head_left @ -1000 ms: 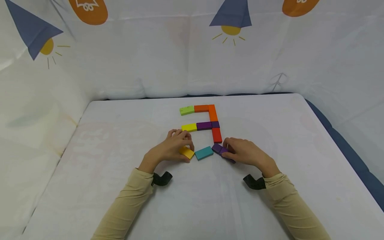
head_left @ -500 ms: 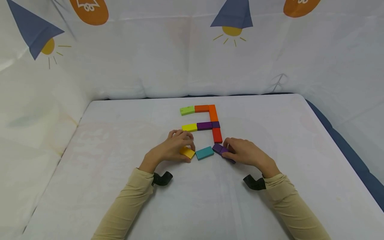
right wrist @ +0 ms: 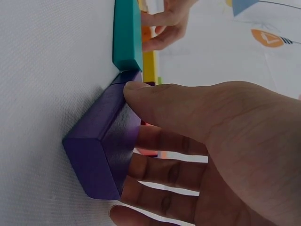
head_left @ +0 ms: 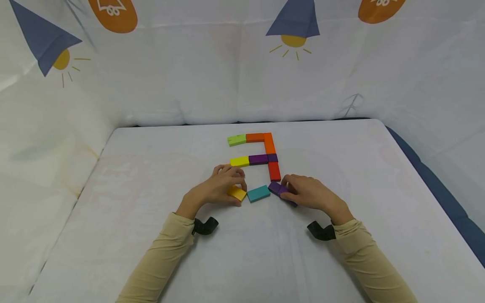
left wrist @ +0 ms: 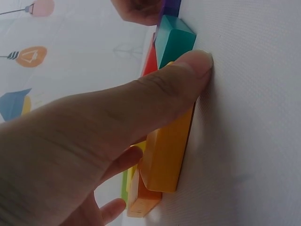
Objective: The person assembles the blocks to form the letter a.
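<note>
My left hand (head_left: 217,187) pinches a yellow-orange block (head_left: 237,193) lying on the table, its thumb along the near side in the left wrist view. A teal block (head_left: 259,193) sits between the hands, one corner close to the yellow-orange block. My right hand (head_left: 310,191) holds a purple block (right wrist: 106,127) between thumb and fingers; a seam crosses it near its far end, where it meets the teal block. Above the hands lie a red block (head_left: 274,171), a dark purple row (head_left: 258,159) and a yellow block (head_left: 239,161). An orange block (left wrist: 142,195) shows by the left fingers.
Farther back on the white table (head_left: 151,160), a lime-green block (head_left: 236,140) and two orange blocks, one crosswise (head_left: 254,137) and one lengthwise (head_left: 269,143), form a corner. White printed fabric (head_left: 204,75) hangs behind the table's back edge. Black devices sit at both wrists.
</note>
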Demonstrator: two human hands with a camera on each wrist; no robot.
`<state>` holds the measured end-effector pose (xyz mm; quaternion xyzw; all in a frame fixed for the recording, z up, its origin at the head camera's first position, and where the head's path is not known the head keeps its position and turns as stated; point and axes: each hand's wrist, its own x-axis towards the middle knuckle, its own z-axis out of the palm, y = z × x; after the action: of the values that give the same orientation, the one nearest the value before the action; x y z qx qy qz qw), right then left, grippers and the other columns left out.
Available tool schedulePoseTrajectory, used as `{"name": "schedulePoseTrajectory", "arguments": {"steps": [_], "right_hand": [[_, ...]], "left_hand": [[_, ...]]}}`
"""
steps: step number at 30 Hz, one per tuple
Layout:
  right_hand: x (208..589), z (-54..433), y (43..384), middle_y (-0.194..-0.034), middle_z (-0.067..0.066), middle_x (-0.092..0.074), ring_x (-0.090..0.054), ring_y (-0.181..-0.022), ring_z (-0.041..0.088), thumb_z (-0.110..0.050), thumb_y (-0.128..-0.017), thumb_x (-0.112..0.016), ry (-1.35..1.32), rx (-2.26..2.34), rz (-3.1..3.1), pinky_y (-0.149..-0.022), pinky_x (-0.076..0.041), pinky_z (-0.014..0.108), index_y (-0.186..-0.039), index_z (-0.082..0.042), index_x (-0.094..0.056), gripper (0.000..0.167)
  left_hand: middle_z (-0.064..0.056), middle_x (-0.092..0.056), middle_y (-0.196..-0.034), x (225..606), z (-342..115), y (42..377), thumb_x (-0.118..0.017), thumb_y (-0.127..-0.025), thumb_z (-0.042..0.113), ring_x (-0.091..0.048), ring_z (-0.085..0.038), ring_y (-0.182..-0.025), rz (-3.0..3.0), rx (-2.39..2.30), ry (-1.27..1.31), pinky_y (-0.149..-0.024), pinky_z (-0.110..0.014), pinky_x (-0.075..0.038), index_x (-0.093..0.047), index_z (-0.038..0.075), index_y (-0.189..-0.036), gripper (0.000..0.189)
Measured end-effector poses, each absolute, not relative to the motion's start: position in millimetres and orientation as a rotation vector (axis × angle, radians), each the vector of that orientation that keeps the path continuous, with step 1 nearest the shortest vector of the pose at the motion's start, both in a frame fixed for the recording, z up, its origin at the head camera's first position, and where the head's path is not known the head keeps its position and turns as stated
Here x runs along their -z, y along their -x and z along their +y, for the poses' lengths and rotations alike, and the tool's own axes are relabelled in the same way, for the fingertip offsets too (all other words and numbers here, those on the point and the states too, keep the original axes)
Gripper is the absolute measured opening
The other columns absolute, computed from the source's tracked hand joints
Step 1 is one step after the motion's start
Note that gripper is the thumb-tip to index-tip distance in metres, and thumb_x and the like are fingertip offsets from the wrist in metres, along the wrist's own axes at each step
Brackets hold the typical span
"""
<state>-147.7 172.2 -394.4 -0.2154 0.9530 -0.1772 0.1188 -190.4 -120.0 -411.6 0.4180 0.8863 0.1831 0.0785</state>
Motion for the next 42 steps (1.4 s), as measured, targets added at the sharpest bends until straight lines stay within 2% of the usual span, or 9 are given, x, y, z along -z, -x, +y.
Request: {"name": "schedulePoseTrajectory", "arguments": {"steps": [15, 21, 24, 30, 36, 42], "right_hand": [[393.9, 170.7, 146.0, -0.08, -0.002, -0.059, -0.051, -0.068, 0.011, -0.031, -0.088, -0.066, 0.614, 0.528, 2.778, -0.06, -0.044, 0.024, -0.11, -0.011, -0.059, 0.031], [394.1, 174.3, 147.4, -0.084, -0.002, -0.062, -0.053, -0.071, 0.01, -0.03, -0.089, -0.065, 0.619, 0.551, 2.763, -0.064, -0.047, 0.025, -0.111, -0.01, -0.059, 0.03], [392.9, 177.1, 148.1, -0.086, -0.001, -0.062, -0.054, -0.073, 0.01, -0.03, -0.089, -0.064, 0.62, 0.561, 2.77, -0.066, -0.047, 0.025, -0.112, -0.01, -0.059, 0.03], [390.5, 175.8, 146.4, -0.093, -0.001, -0.061, -0.057, -0.08, 0.011, -0.028, -0.089, -0.065, 0.703, 0.587, 2.817, -0.069, -0.05, 0.027, -0.113, -0.012, -0.059, 0.029], [394.4, 165.2, 142.3, -0.106, 0.004, -0.058, -0.055, -0.088, 0.015, -0.027, -0.089, -0.065, 0.864, 0.504, 2.898, -0.076, -0.052, 0.031, -0.121, -0.015, -0.061, 0.034], [397.0, 160.8, 141.5, -0.109, 0.005, -0.057, -0.053, -0.089, 0.015, -0.026, -0.089, -0.065, 0.911, 0.456, 2.905, -0.075, -0.051, 0.031, -0.122, -0.018, -0.063, 0.034]], "left_hand": [[-0.002, -0.049, -0.127, 412.9, -120.1, 188.6, -0.079, -0.073, 0.043, -0.036, -0.025, -0.127, 2.633, -0.569, -1.232, -0.11, -0.055, -0.014, -0.065, 0.026, -0.102, 0.036], [-0.002, -0.045, -0.136, 408.7, -128.5, 193.1, -0.069, -0.079, 0.052, -0.037, -0.022, -0.128, 2.679, -0.612, -1.195, -0.11, -0.053, -0.016, -0.06, 0.025, -0.122, 0.052], [-0.003, -0.042, -0.14, 401.8, -142.0, 197.6, -0.068, -0.082, 0.049, -0.035, -0.024, -0.13, 2.74, -0.69, -1.128, -0.111, -0.054, -0.016, -0.056, 0.023, -0.129, 0.055], [-0.009, -0.041, -0.14, 400.0, -165.0, 206.7, -0.076, -0.078, 0.039, -0.032, -0.031, -0.132, 2.741, -0.756, -1.184, -0.106, -0.057, -0.02, -0.063, 0.023, -0.12, 0.047], [-0.009, -0.045, -0.138, 408.1, -148.8, 206.4, -0.079, -0.074, 0.038, -0.03, -0.028, -0.132, 2.673, -0.662, -1.242, -0.104, -0.056, -0.023, -0.069, 0.029, -0.108, 0.037], [-0.007, -0.046, -0.137, 411.6, -140.3, 203.2, -0.077, -0.076, 0.038, -0.032, -0.026, -0.13, 2.681, -0.585, -1.243, -0.104, -0.054, -0.024, -0.069, 0.032, -0.104, 0.03]]}}
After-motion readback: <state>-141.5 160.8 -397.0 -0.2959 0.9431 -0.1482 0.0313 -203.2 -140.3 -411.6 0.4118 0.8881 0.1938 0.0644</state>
